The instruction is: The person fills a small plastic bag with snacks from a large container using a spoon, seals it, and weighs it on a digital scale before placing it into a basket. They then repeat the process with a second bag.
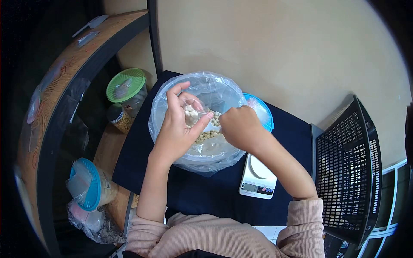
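Note:
My left hand [175, 124] is curled around a small clear plastic bag [192, 112], its mouth spread between fingers and thumb. Pale, rounded pieces show inside the bag. Close beside it my right hand [241, 127] is closed in a fist, knuckles up; whatever it grips is hidden beneath. Both hands are over a large round tub [155, 118] lined with a clear plastic sheet. Small beige nuggets [207, 136] lie in the tub below the hands.
A white digital scale [257, 176] sits right of the tub on dark cloth [202, 195]. Behind is a blue-rimmed container [270, 116]. A black basket [347, 167] stands far right. Left are a green-lidded tub [126, 84], a jar [119, 118] and a blue-lidded container [95, 185].

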`<state>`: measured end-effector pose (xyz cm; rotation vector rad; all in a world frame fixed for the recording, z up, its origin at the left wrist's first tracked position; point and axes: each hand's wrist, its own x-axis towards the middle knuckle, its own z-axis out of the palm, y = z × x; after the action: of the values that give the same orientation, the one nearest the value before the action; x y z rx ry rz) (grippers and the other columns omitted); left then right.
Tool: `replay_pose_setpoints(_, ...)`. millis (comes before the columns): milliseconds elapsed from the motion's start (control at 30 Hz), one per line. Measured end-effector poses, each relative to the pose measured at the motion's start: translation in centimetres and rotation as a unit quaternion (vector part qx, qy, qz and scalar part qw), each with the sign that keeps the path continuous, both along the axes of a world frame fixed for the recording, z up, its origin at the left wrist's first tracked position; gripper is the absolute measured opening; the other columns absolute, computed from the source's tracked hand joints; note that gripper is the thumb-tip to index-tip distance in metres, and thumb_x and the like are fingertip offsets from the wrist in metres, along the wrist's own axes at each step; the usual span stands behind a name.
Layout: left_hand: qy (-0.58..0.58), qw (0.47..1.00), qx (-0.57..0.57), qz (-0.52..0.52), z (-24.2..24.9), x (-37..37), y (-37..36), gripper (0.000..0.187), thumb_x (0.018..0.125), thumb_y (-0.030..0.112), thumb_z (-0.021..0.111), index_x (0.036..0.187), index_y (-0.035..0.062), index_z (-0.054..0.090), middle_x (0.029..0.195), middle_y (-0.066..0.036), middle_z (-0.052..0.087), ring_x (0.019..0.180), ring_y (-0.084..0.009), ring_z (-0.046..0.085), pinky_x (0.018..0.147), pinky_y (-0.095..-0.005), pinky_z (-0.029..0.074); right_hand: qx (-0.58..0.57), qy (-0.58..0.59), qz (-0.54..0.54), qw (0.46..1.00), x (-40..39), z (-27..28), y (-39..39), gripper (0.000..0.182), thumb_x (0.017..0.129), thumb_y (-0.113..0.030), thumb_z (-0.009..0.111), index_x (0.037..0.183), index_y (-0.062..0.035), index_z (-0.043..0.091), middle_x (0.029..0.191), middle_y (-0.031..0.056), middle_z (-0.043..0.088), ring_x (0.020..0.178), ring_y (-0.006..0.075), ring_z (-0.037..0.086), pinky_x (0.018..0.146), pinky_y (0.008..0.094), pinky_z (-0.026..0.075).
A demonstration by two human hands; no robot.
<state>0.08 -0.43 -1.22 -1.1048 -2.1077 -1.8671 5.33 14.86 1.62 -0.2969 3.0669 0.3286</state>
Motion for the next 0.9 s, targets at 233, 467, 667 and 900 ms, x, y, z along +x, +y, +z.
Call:
replay_pose_setpoints(233,-0.008,1.000,-0.017,-0.018,0.3,0.4,0.1,0.074,0.075,0.004,0.065,0.130,0.0045,0.016,0.086,-0.008,0.047,0.086,-0.0160,0.049,0.084,-0.0320,0.040,-0.488,0.145,0.074,0.858,-0.2,4.0,0.1,0.014,0.075,-0.013,0.063,0.077,0.0005,0.061,0.075,0.0134,0.061,0.065,0.0287,0.061,0.059,0.0347,0.049)
replay_pose_setpoints(467,-0.042,0.995,0.069,-0.066,-0.2,-0.6,-0.1,0.074,0.075,0.004,0.064,0.131,0.0043,0.016,0.094,-0.010,0.052,0.089,-0.0167,0.053,0.083,-0.0318,0.042,-0.520,0.189,0.098,0.827,-0.3,3.5,0.0,0.009,0.074,-0.003,0.062,0.078,0.0043,0.059,0.071,0.0157,0.060,0.065,0.0263,0.060,0.063,0.0321,0.050)
replay_pose_setpoints(667,-0.109,0.989,0.024,-0.093,0.4,-0.1,-0.3,0.063,0.074,0.008,0.069,0.126,0.0055,0.034,0.091,-0.007,0.058,0.087,-0.0154,0.056,0.079,-0.0293,0.044,-0.508,0.202,0.119,0.829,0.7,3.0,0.4,0.008,0.076,-0.002,0.061,0.078,0.0047,0.058,0.073,0.0158,0.060,0.066,0.0242,0.062,0.063,0.0308,0.050)
replay_pose_setpoints(900,-0.020,0.995,-0.065,-0.068,0.4,-0.1,-0.2,0.053,0.073,-0.002,0.064,0.122,0.0049,0.043,0.098,-0.006,0.056,0.092,-0.0138,0.054,0.078,-0.0270,0.042,-0.536,0.409,0.003,0.739,5.4,3.4,4.7,0.004,0.075,0.001,0.060,0.076,0.0045,0.059,0.075,0.0105,0.064,0.070,0.0139,0.063,0.067,0.0247,0.051)
